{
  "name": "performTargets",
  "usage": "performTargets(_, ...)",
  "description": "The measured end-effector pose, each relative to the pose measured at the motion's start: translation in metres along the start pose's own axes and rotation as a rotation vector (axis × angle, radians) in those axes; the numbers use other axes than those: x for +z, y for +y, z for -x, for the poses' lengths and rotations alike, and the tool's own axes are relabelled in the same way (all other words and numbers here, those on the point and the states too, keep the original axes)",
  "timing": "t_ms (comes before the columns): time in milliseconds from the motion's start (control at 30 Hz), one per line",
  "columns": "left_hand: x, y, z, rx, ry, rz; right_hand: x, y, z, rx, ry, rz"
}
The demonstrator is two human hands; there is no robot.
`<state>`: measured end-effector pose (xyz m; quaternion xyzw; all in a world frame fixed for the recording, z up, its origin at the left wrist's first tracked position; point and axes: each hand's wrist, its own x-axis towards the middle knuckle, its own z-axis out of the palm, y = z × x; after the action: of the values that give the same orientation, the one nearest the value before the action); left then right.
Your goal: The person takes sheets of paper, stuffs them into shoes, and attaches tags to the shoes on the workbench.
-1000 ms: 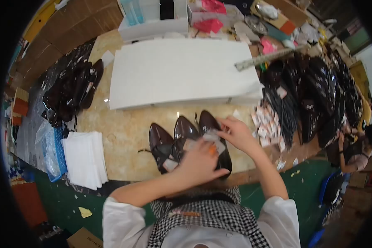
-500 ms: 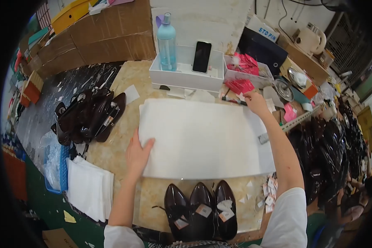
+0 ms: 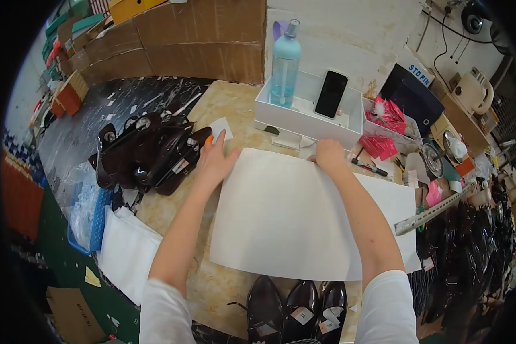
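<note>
A large sheet of white paper (image 3: pixel 275 218) lies on the marbled table, with more white paper (image 3: pixel 400 200) showing at its right. My right hand (image 3: pixel 329 155) is closed on the sheet's upper edge, its fingertips partly hidden. At the upper left corner my left hand (image 3: pixel 217 163) is open, fingers spread, thumb beside the paper's edge. A small orange thing (image 3: pixel 208 140) shows at a left fingertip, beside a pile of dark glossy shoes (image 3: pixel 149 152). Several dark pointed shoes (image 3: pixel 265 307) with tags stand below the sheet.
A white box (image 3: pixel 307 117) holding a blue bottle (image 3: pixel 285 63) and a phone (image 3: pixel 331 94) stands behind the paper. A marker (image 3: pixel 370 167) and pink packets (image 3: pixel 378 147) lie right. White sheets (image 3: pixel 129 246) and a blue basket (image 3: pixel 94 223) are left.
My right hand has moved left from beside the marker to the paper's upper edge. My left hand has moved up to the corner near the shoe pile. The view has shifted.
</note>
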<state>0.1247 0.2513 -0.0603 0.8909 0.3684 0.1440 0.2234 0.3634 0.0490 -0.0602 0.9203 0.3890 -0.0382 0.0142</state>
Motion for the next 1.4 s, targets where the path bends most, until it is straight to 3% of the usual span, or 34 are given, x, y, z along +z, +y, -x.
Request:
performTargets(133, 0.028, 0.001, -0.072, -0.142, -0.15, -0.159, 0.016, -0.034, -0.014, -0.098, 0.252, -0.077)
performTargets(233, 0.045, 0.019, -0.09, -0.16, -0.244, -0.417, 0.024, -0.064, -0.029, -0.125, 0.266, -0.099)
performTargets(333, 0.065, 0.03, -0.09, 0.055, -0.203, 0.035, 0.037, -0.086, -0.047, -0.179, 0.304, -0.25)
performTargets(400, 0.065, 0.033, -0.094, 0.15, -0.265, 0.186, 0.054, -0.081, -0.051, -0.275, 0.377, -0.602)
performTargets(533, 0.065, 0.032, -0.102, 0.077, -0.569, 0.248, 0.03, -0.057, -0.053, -0.261, -0.225, -0.914)
performTargets(600, 0.075, 0.042, -0.087, 0.207, -0.407, 0.131, 0.028, -0.039, -0.053, -0.293, -0.379, -0.974)
performTargets(667, 0.078, 0.047, -0.084, 0.278, -0.311, 0.045, -0.004, 0.002, -0.026, -0.264, -0.331, -0.996)
performTargets(733, 0.074, 0.053, -0.08, 0.287, -0.296, -0.01, -0.015, 0.056, -0.006, -0.293, -0.068, -0.578)
performTargets(867, 0.075, 0.066, -0.089, 0.358, -0.467, -0.197, -0.026, 0.15, 0.052, 0.098, 0.005, 0.116)
performTargets(967, 0.077, 0.065, -0.095, 0.412, -0.469, -0.269, 0.006, 0.187, 0.062, 0.102, 0.054, 0.148)
performTargets(1000, 0.074, 0.065, -0.092, 0.394, -0.456, -0.245, 0.006, 0.198, 0.065, 0.003, 0.082, 0.077)
performTargets(1100, 0.07, 0.059, -0.086, 0.353, -0.391, -0.081, -0.043, 0.209, 0.069, -0.066, 0.232, -0.304)
performTargets(1167, 0.072, 0.055, -0.082, 0.366, -0.393, 0.026, -0.074, 0.241, 0.059, 0.07, 0.318, -0.531)
performTargets(1233, 0.072, 0.056, -0.083, 0.411, -0.435, 0.108, -0.092, 0.272, 0.046, 0.309, 0.545, -0.432)
performTargets(1300, 0.071, 0.056, -0.085, 0.362, -0.457, 0.048, -0.081, 0.311, 0.025, 0.413, 0.661, -0.32)
performTargets(1400, 0.068, 0.072, -0.09, 0.161, -0.554, 0.084, -0.064, 0.324, 0.01, 0.393, 0.737, -0.247)
